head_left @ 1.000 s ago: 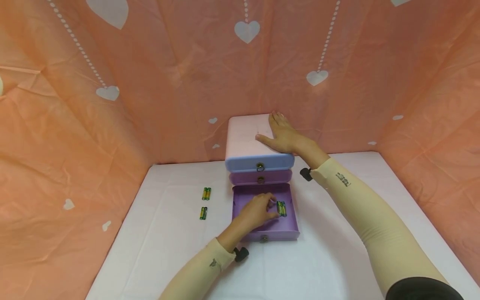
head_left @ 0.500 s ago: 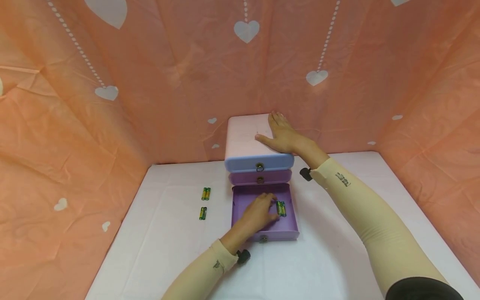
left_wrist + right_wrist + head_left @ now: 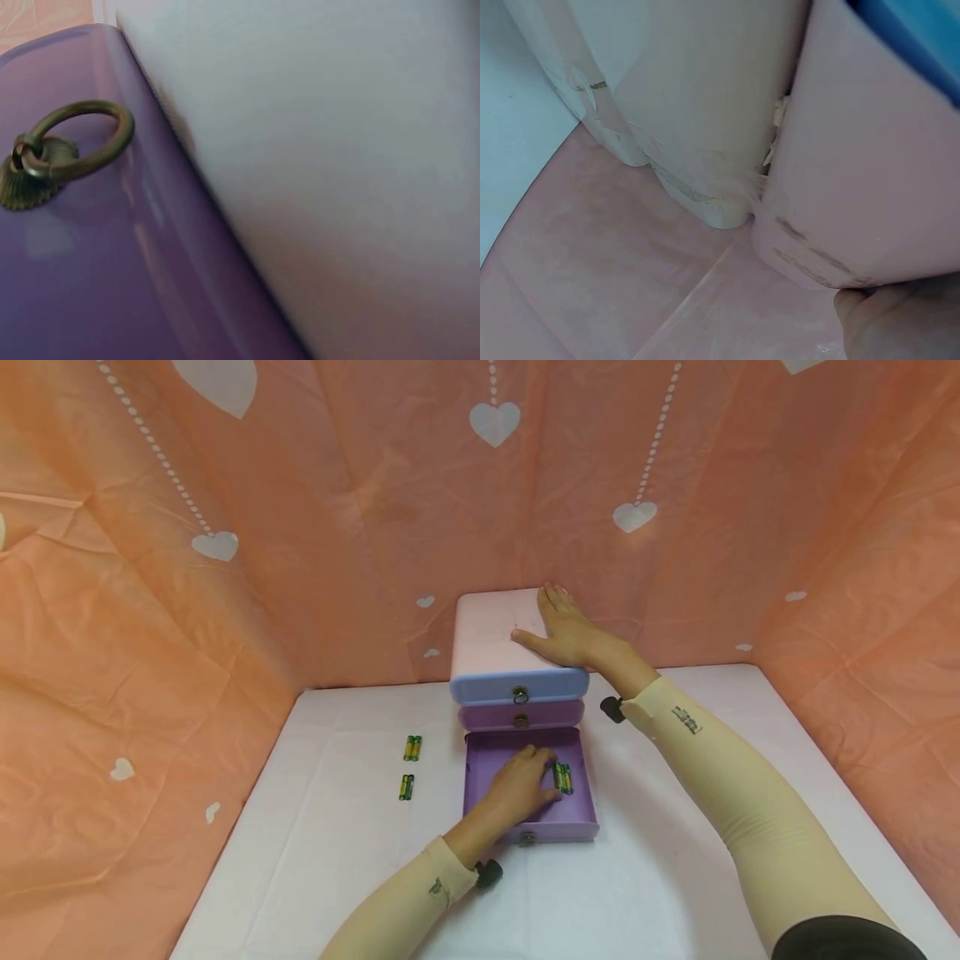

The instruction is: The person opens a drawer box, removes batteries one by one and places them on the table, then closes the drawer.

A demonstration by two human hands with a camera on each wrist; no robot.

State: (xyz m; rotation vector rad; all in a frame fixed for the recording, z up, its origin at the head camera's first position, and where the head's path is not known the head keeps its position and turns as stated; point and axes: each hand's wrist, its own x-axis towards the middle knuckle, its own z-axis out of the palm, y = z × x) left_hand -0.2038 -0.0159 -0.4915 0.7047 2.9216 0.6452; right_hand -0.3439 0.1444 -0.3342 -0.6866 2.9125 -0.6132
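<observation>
A pair of green-and-yellow batteries (image 3: 562,778) lies side by side in the pulled-out purple bottom drawer (image 3: 585,810). My left hand (image 3: 517,787) reaches over the drawer's front into it, thumb and fingers spread at the batteries' two ends; whether they touch is too small to tell. On the pink top of the small drawer cabinet (image 3: 487,631), my right hand (image 3: 564,633) rests flat, fingers pointing to the back. The right wrist view shows the cabinet's pink side (image 3: 855,172) and part of that hand (image 3: 900,319). The left wrist view shows the drawer's brass ring pull (image 3: 82,142).
Two more battery pairs, a farther one (image 3: 412,747) and a nearer one (image 3: 406,787), lie on the white table (image 3: 337,843) left of the drawer. The blue top drawer (image 3: 487,687) and purple middle drawer (image 3: 487,716) are pushed in. An orange-pink curtain (image 3: 360,527) hangs behind.
My left wrist has shifted slightly right, and the gap between thumb and forefinger has widened a little. The right hand, the drawer and the batteries have stayed in place.
</observation>
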